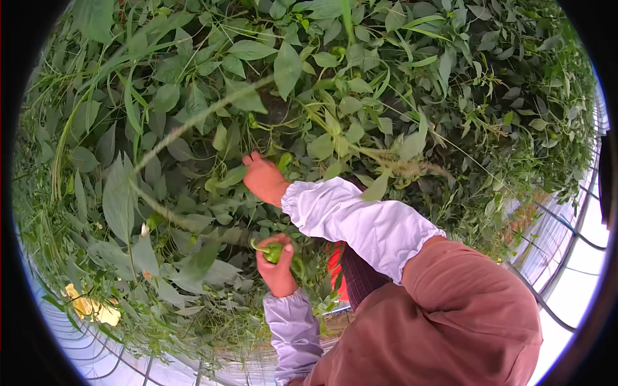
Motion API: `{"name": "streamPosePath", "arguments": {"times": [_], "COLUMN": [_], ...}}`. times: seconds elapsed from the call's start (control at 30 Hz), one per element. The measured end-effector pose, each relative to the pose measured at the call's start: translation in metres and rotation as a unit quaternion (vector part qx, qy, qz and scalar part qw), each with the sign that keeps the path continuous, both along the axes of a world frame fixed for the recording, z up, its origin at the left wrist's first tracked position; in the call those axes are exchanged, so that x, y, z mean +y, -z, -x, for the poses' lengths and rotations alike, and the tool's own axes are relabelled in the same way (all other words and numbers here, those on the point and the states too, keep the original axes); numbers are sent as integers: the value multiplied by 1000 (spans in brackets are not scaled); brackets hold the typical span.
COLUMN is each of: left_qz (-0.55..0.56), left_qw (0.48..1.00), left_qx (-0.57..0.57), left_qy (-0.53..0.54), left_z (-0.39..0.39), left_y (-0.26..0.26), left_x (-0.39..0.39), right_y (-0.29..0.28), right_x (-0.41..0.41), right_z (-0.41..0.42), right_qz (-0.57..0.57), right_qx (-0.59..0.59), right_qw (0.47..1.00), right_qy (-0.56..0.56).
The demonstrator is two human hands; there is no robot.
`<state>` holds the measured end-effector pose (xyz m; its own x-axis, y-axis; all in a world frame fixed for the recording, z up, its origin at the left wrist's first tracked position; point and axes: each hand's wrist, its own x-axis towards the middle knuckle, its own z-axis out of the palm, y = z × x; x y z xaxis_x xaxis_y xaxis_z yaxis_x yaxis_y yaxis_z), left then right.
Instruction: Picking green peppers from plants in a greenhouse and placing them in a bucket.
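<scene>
My left hand point(276, 270), low in the middle, is closed around a green pepper point(273, 252). The pepper's curved stem sticks out to the left above the fingers. Higher up, my right hand point(264, 179) reaches in among the leaves of a pepper plant point(231, 176), its fingers curled. Leaves and shadow hide what, if anything, is between those fingertips. Just beside it, to the right, another green pepper point(285, 160) hangs among the foliage. White sleeve covers point(357, 222) are on both forearms.
Dense foliage point(458, 120) surrounds both hands. A long grass stalk point(193, 120) crosses close to the camera. Part of a red object point(336, 272) shows beside my leg. Yellow sheets point(91, 307) lie at lower left. Curved pipes point(555, 311) and plastic film line the edges.
</scene>
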<state>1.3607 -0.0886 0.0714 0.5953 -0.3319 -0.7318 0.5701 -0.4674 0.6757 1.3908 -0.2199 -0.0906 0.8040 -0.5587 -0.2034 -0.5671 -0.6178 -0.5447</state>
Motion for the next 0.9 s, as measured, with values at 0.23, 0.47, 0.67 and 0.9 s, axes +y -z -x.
{"name": "streamPosePath", "arguments": {"times": [0.23, 0.47, 0.67, 0.9], "left_qz": [37, -120, -244, -200], "left_qw": [919, 893, 774, 799], "left_qx": [-274, -82, -56, -149], "left_qy": [282, 426, 582, 547], "left_z": [-107, -207, -238, -255], "left_y": [52, 85, 80, 61], "left_x": [-98, -144, -139, -99], "right_y": [-13, -55, -88, -101], "right_x": [31, 27, 34, 53], "right_z": [-8, -31, -30, -29], "right_qz": [-309, -77, -116, -154], "right_qx": [-283, -90, -155, -160], "right_qw": [899, 992, 981, 973], "right_qy": [129, 31, -3, -60]}}
